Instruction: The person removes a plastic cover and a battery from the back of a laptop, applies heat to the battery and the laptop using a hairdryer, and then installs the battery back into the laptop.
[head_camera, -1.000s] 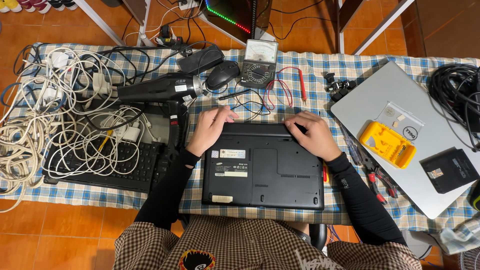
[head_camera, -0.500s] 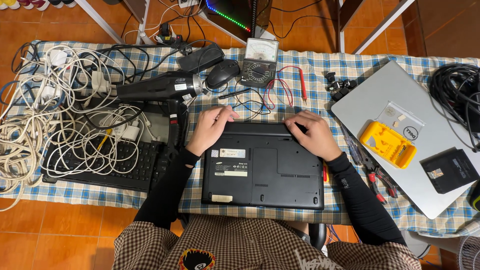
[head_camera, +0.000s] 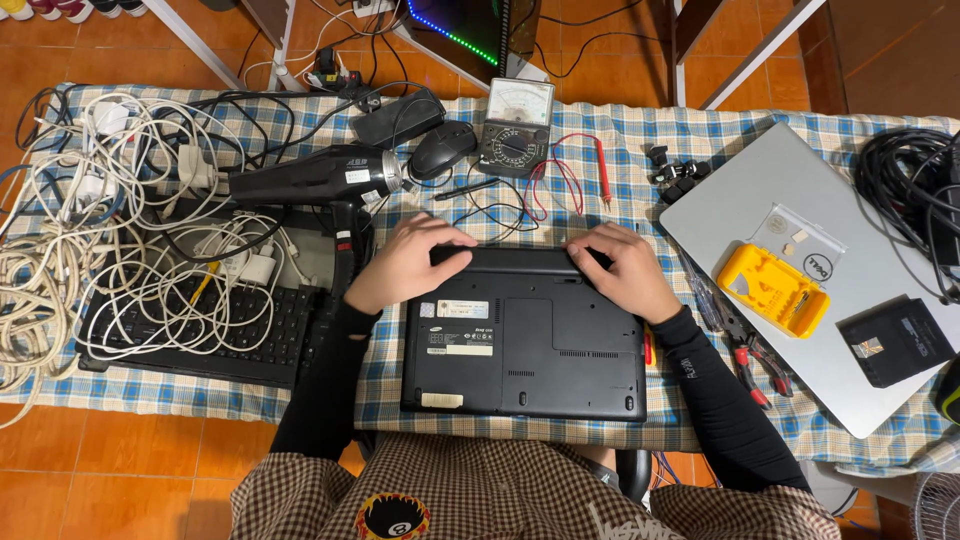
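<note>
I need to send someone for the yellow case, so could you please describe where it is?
Find the closed silver laptop at the table's right end. The yellow case lies on its lid, left of a black square box; it is the only bright yellow thing there.

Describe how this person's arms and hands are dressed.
Both arms wear tight black long sleeves ending at the wrists; the right sleeve carries small pale lettering near the forearm, the left sleeve looks plain. The left hand and right hand are bare, with no gloves, and no rings or watch can be made out.
</note>
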